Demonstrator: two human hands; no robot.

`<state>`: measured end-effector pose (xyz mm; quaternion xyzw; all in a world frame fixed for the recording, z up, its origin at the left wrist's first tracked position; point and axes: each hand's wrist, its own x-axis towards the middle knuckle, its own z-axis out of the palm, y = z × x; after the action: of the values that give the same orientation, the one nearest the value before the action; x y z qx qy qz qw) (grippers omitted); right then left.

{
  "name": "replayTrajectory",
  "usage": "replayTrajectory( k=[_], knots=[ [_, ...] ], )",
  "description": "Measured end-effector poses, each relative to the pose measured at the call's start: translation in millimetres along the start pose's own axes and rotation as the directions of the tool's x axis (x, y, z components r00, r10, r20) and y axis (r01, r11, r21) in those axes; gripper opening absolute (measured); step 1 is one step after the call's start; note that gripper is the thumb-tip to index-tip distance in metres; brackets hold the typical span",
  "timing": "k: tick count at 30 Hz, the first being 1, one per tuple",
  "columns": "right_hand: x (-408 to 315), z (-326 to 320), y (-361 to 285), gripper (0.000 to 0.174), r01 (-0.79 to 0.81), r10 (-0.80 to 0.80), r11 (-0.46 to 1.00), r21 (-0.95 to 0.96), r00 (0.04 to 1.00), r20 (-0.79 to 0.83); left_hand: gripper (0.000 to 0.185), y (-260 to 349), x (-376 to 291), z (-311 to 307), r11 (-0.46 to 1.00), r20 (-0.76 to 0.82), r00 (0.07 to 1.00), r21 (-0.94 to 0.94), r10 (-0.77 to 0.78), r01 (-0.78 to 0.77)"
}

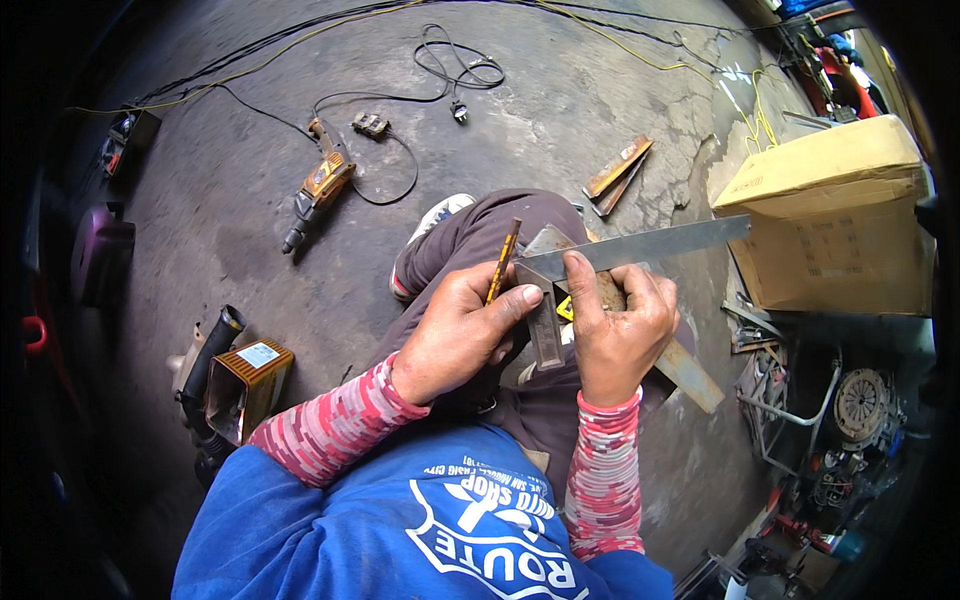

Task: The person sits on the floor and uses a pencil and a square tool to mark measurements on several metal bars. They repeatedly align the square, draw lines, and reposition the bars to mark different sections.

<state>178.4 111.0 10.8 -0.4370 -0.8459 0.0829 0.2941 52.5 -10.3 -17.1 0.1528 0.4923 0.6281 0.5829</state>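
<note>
My left hand (pixel 465 319) pinches the dark stock (pixel 547 334) of a try square, with a brown-and-yellow pencil (pixel 504 262) pointing up between its fingers. My right hand (pixel 622 330) has its thumb on the square's steel blade (pixel 667 240), which runs out to the right. Beneath the square and my right hand lies a rusty flat metal bar (pixel 688 375), slanting across my lap; my fingers hide its middle. A small yellow object (pixel 565 308) shows between my hands, mostly covered.
An orange corded power drill (pixel 326 180) and an outlet block (pixel 371 125) lie on the concrete floor ahead. Rusty angle-iron pieces (pixel 619 172) rest beyond my knee. At right are a cardboard box (pixel 832 255) and a clutch pressure plate (pixel 862 405); at left, an open tin (pixel 255 382).
</note>
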Motion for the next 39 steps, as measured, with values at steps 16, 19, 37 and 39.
replayTrajectory(
  k=[16, 19, 37, 39],
  knots=[
    [-14.3, 11.9, 10.9, 0.047, -0.035, 0.058, 0.985, 0.167, 0.989, -0.138, 0.025, 3.8, 2.3, -5.4, 1.000, 0.060, 0.998, -0.018, -0.008, 0.009],
    [-16.2, 15.1, 10.2, 0.059, -0.119, 0.173, 0.925, 0.362, 0.977, -0.123, 0.024, 2.4, 3.4, -5.3, 1.000, 0.068, 0.998, -0.008, -0.005, 0.005],
    [-16.0, 8.5, 8.7, 0.067, -0.093, 0.089, 0.893, 0.440, 0.996, 0.029, 0.027, -8.2, 6.1, -11.5, 0.999, 0.104, 0.994, -0.044, 0.034, -0.030],
    [-15.7, 7.9, 10.6, 0.065, -0.103, 0.091, 0.872, 0.479, 0.995, 0.047, 0.028, -10.5, 6.2, -12.0, 0.997, 0.107, 0.992, -0.030, 0.073, -0.070]
  ],
)
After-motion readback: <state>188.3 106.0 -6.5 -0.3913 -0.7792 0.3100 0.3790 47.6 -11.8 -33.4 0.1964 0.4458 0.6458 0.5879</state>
